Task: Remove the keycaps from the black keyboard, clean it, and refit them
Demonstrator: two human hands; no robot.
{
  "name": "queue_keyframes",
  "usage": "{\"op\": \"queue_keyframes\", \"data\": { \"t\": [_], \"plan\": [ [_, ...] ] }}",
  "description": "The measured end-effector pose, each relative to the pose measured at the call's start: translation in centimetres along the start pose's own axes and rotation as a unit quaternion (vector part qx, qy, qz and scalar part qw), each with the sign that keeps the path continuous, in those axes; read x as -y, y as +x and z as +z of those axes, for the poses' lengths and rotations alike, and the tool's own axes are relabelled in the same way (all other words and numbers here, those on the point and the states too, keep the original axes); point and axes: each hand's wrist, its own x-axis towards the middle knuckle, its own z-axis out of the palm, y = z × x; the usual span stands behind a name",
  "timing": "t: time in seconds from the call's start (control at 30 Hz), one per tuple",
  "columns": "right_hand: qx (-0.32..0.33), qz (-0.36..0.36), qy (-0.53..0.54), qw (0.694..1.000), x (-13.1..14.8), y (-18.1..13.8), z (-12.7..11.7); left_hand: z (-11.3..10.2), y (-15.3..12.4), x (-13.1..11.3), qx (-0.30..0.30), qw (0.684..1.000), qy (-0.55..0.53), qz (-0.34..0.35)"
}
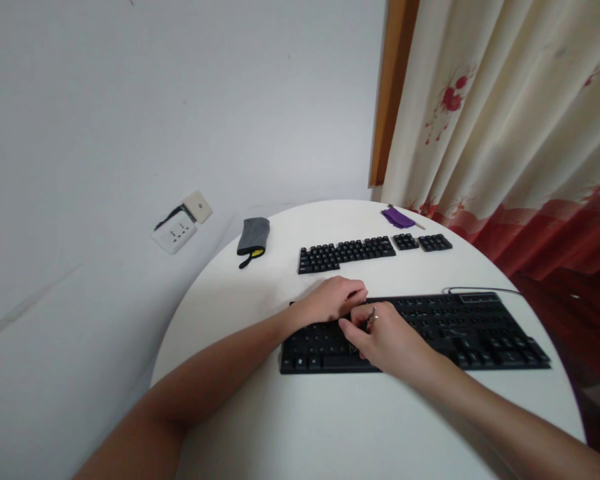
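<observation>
A black keyboard (455, 333) lies across the white table in front of me. Much of its left part shows bare key positions, while some keys remain along the bottom row and at the right. My left hand (336, 297) rests over its upper left edge with curled fingers; what they hold, if anything, is hidden. Just to the right, my right hand (383, 333) is closed in a pinch low over the keyboard. A small silver metal piece (373, 316) shows at its fingers; whether it is a ring or a tool I cannot tell. Behind the keyboard, removed black keycaps (347, 253) lie in tidy rows.
A grey cloth pouch (254, 235) with a yellow lining lies at the back left. A purple cloth brush (399, 218) sits at the back right. The keyboard's cable (483, 289) runs off the right edge. Wall sockets (175, 231) and a curtain (480, 133) border the round table (260, 420).
</observation>
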Motion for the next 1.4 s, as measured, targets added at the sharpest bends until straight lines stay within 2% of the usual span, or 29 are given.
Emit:
{"op": "queue_keyframes", "data": {
  "t": [0.23, 0.4, 0.7, 0.97, 1.17, 1.23, 1.4],
  "plan": [
    [0.023, -0.025, -0.024, 0.999, 0.0, 0.2, 0.0, 0.4, 0.4, 0.4, -0.018, 1.000, 0.002, 0.001],
    [0.046, -0.039, -0.044, 0.997, -0.1, 0.1, -0.9, 0.4, 0.3, 0.4, -0.023, 1.000, 0.007, 0.012],
    [0.154, -0.010, 0.071, 0.985, -1.3, 0.1, -2.9, 0.4, 0.3, 0.4, -0.021, 0.999, 0.021, 0.022],
    [0.132, -0.023, 0.044, 0.990, -1.1, 0.2, -2.7, 0.5, 0.3, 0.6, -0.026, 0.999, 0.025, 0.030],
    [0.055, -0.044, -0.147, 0.987, 0.7, -0.8, -0.5, 0.6, 0.4, 0.7, -0.029, 0.999, 0.023, 0.012],
    [0.046, -0.048, -0.173, 0.983, 0.9, -1.0, -0.2, 0.7, 0.5, 0.7, -0.034, 0.999, 0.023, 0.010],
    [0.081, -0.010, -0.080, 0.993, 0.1, -0.6, -1.3, 0.6, 0.4, 0.7, -0.024, 1.000, 0.016, 0.012]
  ]
}}
